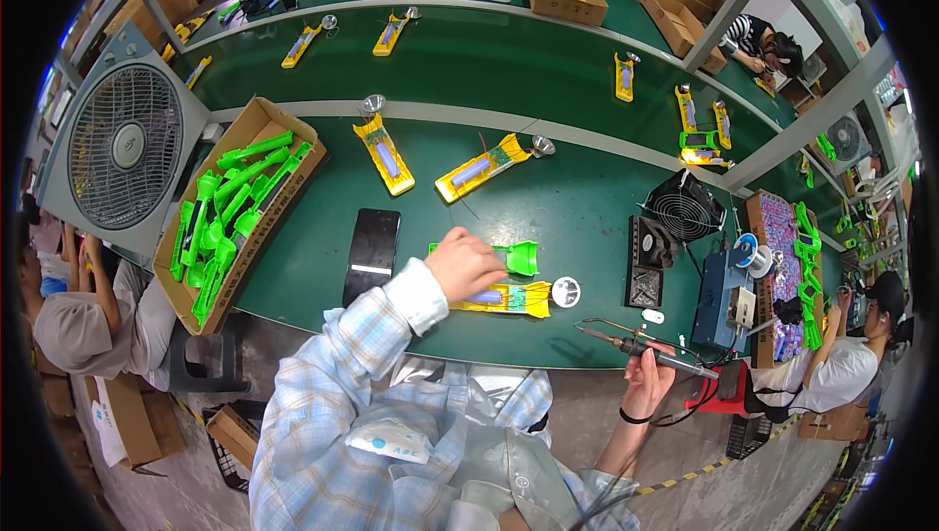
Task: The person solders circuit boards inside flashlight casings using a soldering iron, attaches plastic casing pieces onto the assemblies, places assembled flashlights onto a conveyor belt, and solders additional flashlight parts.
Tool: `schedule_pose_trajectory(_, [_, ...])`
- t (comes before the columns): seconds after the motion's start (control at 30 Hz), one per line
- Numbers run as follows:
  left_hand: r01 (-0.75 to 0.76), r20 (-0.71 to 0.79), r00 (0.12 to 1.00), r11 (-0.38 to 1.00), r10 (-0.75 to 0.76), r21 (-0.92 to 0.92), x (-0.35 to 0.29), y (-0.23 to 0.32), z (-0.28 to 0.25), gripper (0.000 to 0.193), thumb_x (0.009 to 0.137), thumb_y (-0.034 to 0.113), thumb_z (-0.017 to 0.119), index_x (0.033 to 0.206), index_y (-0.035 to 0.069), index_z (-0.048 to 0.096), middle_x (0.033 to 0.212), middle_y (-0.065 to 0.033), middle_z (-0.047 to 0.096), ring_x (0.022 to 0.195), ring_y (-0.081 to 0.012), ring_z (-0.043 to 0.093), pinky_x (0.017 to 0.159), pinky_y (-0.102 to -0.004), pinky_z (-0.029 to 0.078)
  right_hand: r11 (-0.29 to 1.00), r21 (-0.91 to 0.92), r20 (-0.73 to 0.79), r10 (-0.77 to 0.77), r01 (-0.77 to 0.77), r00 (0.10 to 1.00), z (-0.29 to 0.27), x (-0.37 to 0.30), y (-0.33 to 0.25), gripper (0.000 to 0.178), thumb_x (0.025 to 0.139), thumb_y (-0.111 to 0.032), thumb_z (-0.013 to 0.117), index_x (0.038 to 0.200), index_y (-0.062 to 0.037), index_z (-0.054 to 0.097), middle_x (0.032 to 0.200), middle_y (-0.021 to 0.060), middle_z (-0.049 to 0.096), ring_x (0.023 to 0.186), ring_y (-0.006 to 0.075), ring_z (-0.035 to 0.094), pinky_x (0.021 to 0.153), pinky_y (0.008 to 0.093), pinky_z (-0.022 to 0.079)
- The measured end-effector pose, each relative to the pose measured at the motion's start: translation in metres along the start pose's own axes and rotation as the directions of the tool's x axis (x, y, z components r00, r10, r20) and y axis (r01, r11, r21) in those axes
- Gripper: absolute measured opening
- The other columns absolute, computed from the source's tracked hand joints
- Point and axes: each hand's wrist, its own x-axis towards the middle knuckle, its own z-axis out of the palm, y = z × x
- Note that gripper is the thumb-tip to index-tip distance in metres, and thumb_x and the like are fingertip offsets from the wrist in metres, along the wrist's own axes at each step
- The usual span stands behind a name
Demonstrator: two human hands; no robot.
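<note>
My right hand [646,384] grips a soldering iron [675,361] at the table's front edge, its tip toward the left. My left hand [462,265] hovers with fingers curled together over a yellow flashlight shell [533,300]; whatever its fingertips hold is hidden. That shell contains a purple battery cell, a small green board and wires, and a round silver reflector [566,292] sits at its right end. Just behind lies a green shell piece [521,258], partly covered by my left hand. Two more opened yellow flashlights [384,155] [479,171] lie farther back.
A black phone [372,255] and a carton of green shells [290,200] are to the left. On the right stand a small black fan [683,206], a blue soldering station [721,298], a solder spool [753,255] and a box of purple cells [780,267]. Co-workers sit either side.
</note>
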Motion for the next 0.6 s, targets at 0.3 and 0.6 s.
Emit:
schedule_pose_trajectory(0.3, [0.014, -0.052, 0.998, 0.991, -0.021, -0.131, 0.027, 0.039, 0.030, 0.023, 0.074, 0.032, 0.060, 0.085, 0.013, 0.067, 0.075, -0.0050, 0.062, 0.079, -0.0197, 0.053, 0.081, -0.0338, 0.032, 1.000, -0.012, -0.011, -0.010, 0.010, 1.000, 0.000, -0.002, -0.004, 0.018, 0.081, -0.012, 0.056, 0.095, -0.0016, 0.051, 0.071, 0.0051, 0.052, 0.053, 0.0084, 0.049, 0.042, 0.0184, 0.037])
schedule_pose_trajectory(0.6, [0.179, 0.047, 0.984, 0.956, -0.173, -0.233, 0.032, 0.026, 0.043, 0.017, 0.073, 0.026, 0.062, 0.083, 0.014, 0.068, 0.075, -0.0022, 0.062, 0.080, -0.0213, 0.051, 0.078, -0.0340, 0.033, 1.000, -0.005, -0.008, 0.000, 0.000, 1.000, -0.005, -0.004, 0.001, 0.017, 0.082, -0.011, 0.056, 0.094, -0.0013, 0.051, 0.072, 0.0049, 0.052, 0.054, 0.0076, 0.049, 0.042, 0.0180, 0.037])
